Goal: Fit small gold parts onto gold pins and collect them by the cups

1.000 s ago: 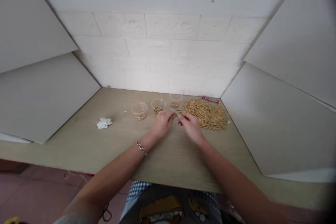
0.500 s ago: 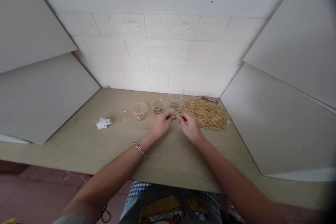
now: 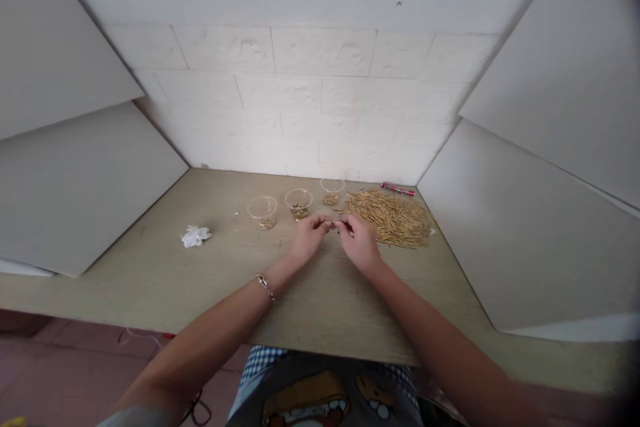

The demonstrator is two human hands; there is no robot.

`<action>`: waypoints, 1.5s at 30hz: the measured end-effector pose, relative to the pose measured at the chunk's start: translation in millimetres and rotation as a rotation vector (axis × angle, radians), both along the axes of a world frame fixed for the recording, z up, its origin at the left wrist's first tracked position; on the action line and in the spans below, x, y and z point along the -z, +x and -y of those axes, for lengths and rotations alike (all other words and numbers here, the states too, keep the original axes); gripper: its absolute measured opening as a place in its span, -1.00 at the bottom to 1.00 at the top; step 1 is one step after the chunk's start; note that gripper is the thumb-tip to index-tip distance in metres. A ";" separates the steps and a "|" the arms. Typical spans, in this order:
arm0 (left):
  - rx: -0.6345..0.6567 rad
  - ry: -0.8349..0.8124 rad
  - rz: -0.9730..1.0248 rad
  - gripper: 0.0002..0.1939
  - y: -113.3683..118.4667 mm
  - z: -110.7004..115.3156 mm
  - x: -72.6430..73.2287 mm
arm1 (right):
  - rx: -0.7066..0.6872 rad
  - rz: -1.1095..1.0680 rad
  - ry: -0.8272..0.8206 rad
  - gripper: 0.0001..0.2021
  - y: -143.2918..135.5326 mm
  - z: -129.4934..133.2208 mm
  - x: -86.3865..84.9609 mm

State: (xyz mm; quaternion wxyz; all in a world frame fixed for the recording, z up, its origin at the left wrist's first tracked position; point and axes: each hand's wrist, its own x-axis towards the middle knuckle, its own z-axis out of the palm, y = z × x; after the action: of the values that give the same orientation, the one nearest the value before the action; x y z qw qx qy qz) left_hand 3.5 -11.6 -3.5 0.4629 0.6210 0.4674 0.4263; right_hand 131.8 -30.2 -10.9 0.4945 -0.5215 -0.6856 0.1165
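Note:
My left hand [image 3: 311, 235] and my right hand [image 3: 359, 240] meet fingertip to fingertip above the table, both closed in a pinch. Between them shows a small gold-coloured piece [image 3: 334, 221], mostly hidden by the fingers; its exact kind is too small to tell. Just right of my right hand spreads a pile of thin gold-coloured sticks [image 3: 395, 217]. Behind my left hand stands a clear plastic cup [image 3: 299, 197] holding small gold-coloured parts. Another clear cup [image 3: 262, 207] with a few such parts is farther left, and a third clear cup [image 3: 333, 185] sits at the back.
A red tube-shaped packet [image 3: 397, 189] lies behind the pile. Crumpled white tissue [image 3: 195, 235] rests on the left of the table [image 3: 150, 280]. Grey panels [image 3: 100, 193] wall in both sides, and a white brick-patterned wall [image 3: 300, 93] closes off the back.
The fingertips of my two hands have come closer together, so less of the thin piece shows between them. The view has shifted slightly; the cups and the pile stay put.

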 end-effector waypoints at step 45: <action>0.069 -0.071 -0.064 -0.86 -3.5 -1.6 -8.3 | -0.046 0.123 0.031 -0.84 3.8 -2.7 3.7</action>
State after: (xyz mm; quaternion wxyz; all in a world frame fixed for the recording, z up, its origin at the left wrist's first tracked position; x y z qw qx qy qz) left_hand 0.0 -10.0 4.8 0.4837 0.6333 0.4752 0.3730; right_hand 135.5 -27.5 -14.6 0.4566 -0.5041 -0.7281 0.0849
